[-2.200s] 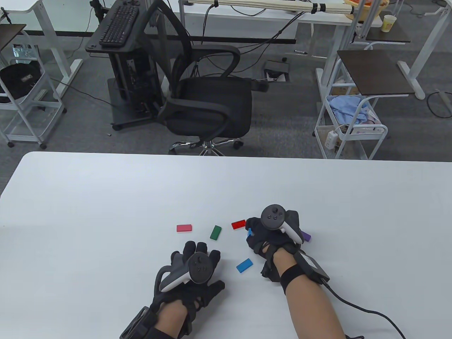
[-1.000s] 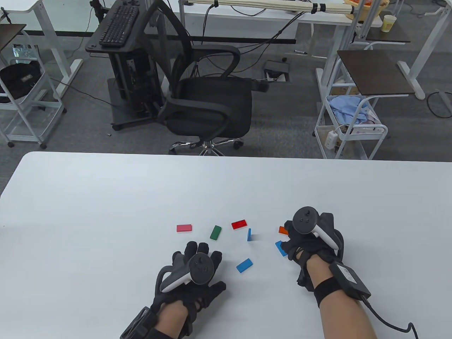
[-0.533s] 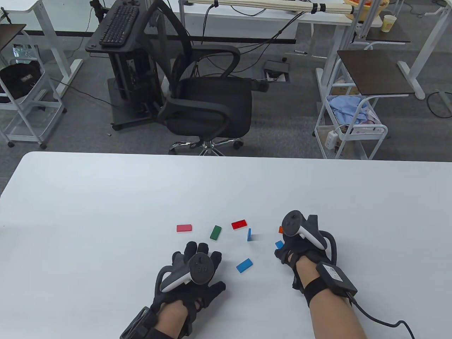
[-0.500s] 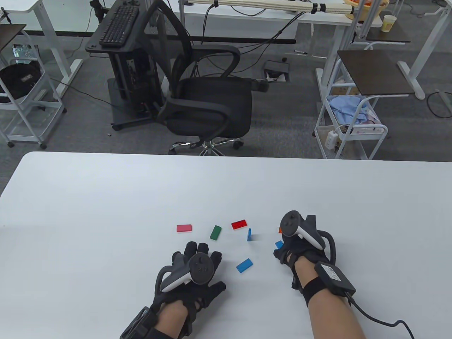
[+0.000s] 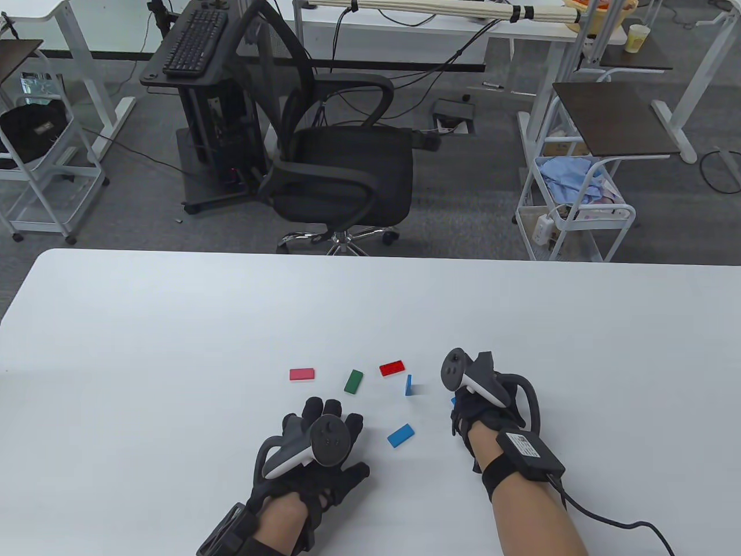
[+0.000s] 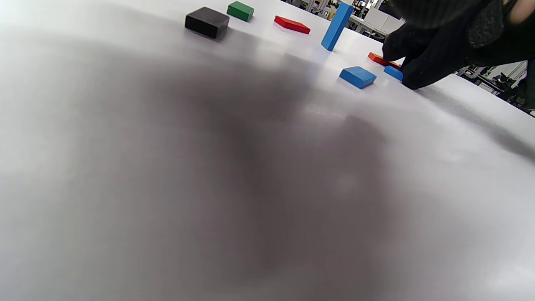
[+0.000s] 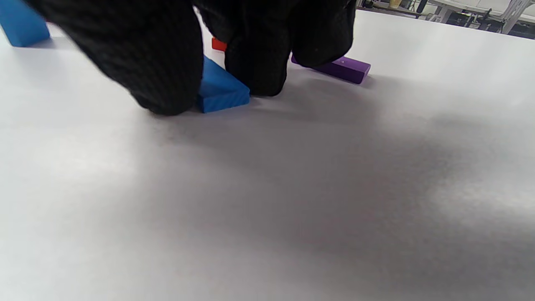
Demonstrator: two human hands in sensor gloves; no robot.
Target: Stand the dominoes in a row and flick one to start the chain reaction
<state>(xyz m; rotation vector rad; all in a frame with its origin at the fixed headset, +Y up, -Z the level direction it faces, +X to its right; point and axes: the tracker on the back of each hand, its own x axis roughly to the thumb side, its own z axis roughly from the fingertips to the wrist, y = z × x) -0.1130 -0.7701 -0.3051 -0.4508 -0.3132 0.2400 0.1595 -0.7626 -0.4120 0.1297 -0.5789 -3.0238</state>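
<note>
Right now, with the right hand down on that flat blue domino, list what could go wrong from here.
1. The right hand is closing on the flat blue domino with the thumb and a finger at its sides; it lies flat on the table, so the grip could slip.
2. The one standing blue domino is close to that hand's left; a careless lift or placement may topple it.
3. The purple domino and the orange domino lie beside the fingers and might get nudged.
</note>
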